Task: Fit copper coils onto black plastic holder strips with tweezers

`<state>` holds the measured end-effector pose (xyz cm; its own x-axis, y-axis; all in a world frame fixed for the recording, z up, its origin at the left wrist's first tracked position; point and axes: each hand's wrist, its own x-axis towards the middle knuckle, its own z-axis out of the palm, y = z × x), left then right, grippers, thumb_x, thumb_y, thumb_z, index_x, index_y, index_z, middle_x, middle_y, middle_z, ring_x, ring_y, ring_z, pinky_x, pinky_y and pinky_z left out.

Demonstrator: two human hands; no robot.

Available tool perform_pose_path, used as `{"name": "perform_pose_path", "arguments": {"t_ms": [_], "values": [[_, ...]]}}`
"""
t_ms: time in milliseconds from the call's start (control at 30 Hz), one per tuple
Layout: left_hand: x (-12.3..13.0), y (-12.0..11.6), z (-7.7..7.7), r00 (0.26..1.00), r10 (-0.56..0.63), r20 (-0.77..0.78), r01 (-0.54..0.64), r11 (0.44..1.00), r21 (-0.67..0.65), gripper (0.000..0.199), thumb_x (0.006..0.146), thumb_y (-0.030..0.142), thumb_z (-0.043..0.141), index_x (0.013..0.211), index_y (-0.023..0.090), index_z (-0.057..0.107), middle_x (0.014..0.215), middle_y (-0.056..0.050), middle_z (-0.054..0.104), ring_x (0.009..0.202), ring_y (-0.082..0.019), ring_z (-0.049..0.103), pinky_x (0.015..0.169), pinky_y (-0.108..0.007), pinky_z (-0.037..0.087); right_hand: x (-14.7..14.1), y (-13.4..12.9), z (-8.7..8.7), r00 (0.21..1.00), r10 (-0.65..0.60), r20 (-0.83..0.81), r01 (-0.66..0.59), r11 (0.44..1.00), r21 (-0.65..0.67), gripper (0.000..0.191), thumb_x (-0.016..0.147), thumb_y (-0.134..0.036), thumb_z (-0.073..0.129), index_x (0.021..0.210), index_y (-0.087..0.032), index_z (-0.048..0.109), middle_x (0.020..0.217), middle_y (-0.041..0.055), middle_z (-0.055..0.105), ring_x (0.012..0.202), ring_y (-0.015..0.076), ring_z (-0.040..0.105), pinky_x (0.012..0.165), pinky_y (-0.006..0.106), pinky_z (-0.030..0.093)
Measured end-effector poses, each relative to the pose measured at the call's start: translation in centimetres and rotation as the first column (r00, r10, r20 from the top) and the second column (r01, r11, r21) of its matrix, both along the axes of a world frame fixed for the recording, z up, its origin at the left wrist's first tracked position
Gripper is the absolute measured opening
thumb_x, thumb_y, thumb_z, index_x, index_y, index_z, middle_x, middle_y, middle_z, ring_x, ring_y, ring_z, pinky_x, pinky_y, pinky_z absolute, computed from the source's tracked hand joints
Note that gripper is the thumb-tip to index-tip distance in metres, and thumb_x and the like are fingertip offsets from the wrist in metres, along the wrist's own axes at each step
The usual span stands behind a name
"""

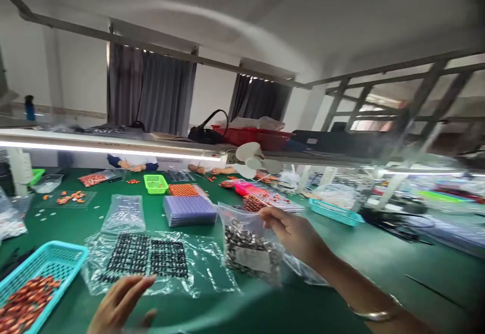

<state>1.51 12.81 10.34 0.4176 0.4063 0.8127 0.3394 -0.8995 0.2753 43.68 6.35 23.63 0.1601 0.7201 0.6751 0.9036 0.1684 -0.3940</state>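
Note:
My right hand [286,225] pinches the top edge of a clear zip bag [248,253] full of small dark and silvery pieces, with a white label on its front. The bag hangs upright at the middle of the green table. My left hand [123,301] is near the table's front edge, fingers stretched out and holding nothing. Just beyond its fingertips lies a clear plastic sheet or bag [208,268] with two black gridded blocks of small parts [129,255] in or on it; I cannot tell which.
A turquoise basket [71,255] of orange-brown pieces stands at the left. Behind the sheet are stacked purple trays [189,211], a green basket [155,184] and a small white fan [253,161]. Another turquoise basket [335,212] lies right. Other people's hands [138,167] work across the table.

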Motion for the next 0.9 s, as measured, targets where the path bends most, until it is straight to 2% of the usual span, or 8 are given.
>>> {"name": "perform_pose_path", "arguments": {"t_ms": [67,100,133,167,267,367,633,900], "values": [[1.5,1.8,2.3,0.994,-0.100,0.050,0.110,0.959,-0.260,0.054,0.089,0.044,0.066,0.139,0.027,0.053,0.132,-0.010,0.064,0.122,-0.027,0.061,0.105,-0.045,0.051,-4.9,0.6,0.6,0.986,0.162,-0.028,-0.164,0.985,-0.055,0.032,0.089,-0.050,0.047,0.083,-0.024,0.066,0.064,0.0000,0.066,0.061,0.0185,0.063,0.065,0.030,0.051],[2.2,2.7,3.4,0.977,-0.167,0.131,0.207,0.894,-0.399,0.069,0.082,0.049,0.073,0.142,0.024,0.049,0.140,-0.014,0.058,0.131,-0.031,0.053,0.113,-0.054,0.041,-7.1,1.0,1.0,0.971,0.233,-0.050,-0.236,0.968,-0.084,0.033,0.089,-0.051,0.047,0.083,-0.024,0.065,0.064,0.0000,0.066,0.061,0.0179,0.063,0.064,0.030,0.051],[2.7,3.5,4.4,0.937,-0.261,0.232,0.348,0.758,-0.551,0.085,0.074,0.051,0.080,0.145,0.022,0.044,0.148,-0.016,0.050,0.141,-0.034,0.041,0.119,-0.059,0.027,-9.1,1.4,1.4,0.954,0.291,-0.076,-0.298,0.948,-0.109,0.035,0.090,-0.052,0.047,0.083,-0.024,0.065,0.064,0.0000,0.066,0.058,0.0166,0.060,0.061,0.029,0.050],[3.0,4.1,5.1,0.867,-0.340,0.364,0.497,0.551,-0.671,0.097,0.065,0.049,0.088,0.147,0.022,0.042,0.151,-0.016,0.045,0.147,-0.034,0.030,0.123,-0.058,0.013,-10.9,1.8,1.8,0.935,0.340,-0.102,-0.351,0.927,-0.132,0.036,0.091,-0.054,0.047,0.084,-0.023,0.065,0.065,0.0002,0.066,0.055,0.0154,0.058,0.058,0.027,0.049],[2.2,4.4,5.8,0.785,-0.431,0.444,0.592,0.314,-0.742,0.106,0.050,0.060,0.091,0.139,0.019,0.050,0.136,-0.017,0.060,0.135,-0.038,0.048,0.115,-0.058,0.033,-15.3,3.0,3.2,0.880,0.443,-0.171,-0.470,0.863,-0.183,0.041,0.092,-0.059,0.048,0.084,-0.022,0.065,0.066,0.0003,0.065,0.050,0.0125,0.052,0.051,0.025,0.044],[0.4,2.9,4.9,0.731,-0.460,0.505,0.634,0.181,-0.752,0.097,0.050,0.060,0.091,0.129,0.015,0.058,0.120,-0.016,0.069,0.115,-0.035,0.064,0.101,-0.051,0.049,-18.2,4.3,4.0,0.837,0.505,-0.213,-0.544,0.809,-0.222,0.047,0.090,-0.064,0.049,0.079,-0.021,0.064,0.064,0.0002,0.064,0.050,0.0116,0.050,0.049,0.024,0.042],[-3.0,0.9,3.2,0.695,-0.372,0.615,0.686,0.088,-0.722,0.060,0.065,0.041,0.090,0.115,0.013,0.069,0.105,-0.010,0.073,0.098,-0.023,0.068,0.086,-0.028,0.049,-21.4,5.9,4.1,0.800,0.531,-0.278,-0.597,0.747,-0.291,0.045,0.087,-0.063,0.052,0.080,-0.020,0.064,0.065,0.0022,0.066,0.055,0.0136,0.051,0.051,0.027,0.039],[-2.9,1.6,2.7,0.693,-0.364,0.622,0.685,0.062,-0.726,0.057,0.064,0.041,0.090,0.111,0.014,0.072,0.097,-0.007,0.073,0.091,-0.021,0.066,0.083,-0.028,0.048,-21.2,5.7,4.3,0.808,0.517,-0.282,-0.587,0.744,-0.317,0.036,0.085,-0.055,0.053,0.080,-0.020,0.063,0.067,0.0020,0.065,0.062,0.0159,0.054,0.061,0.031,0.043]]}}
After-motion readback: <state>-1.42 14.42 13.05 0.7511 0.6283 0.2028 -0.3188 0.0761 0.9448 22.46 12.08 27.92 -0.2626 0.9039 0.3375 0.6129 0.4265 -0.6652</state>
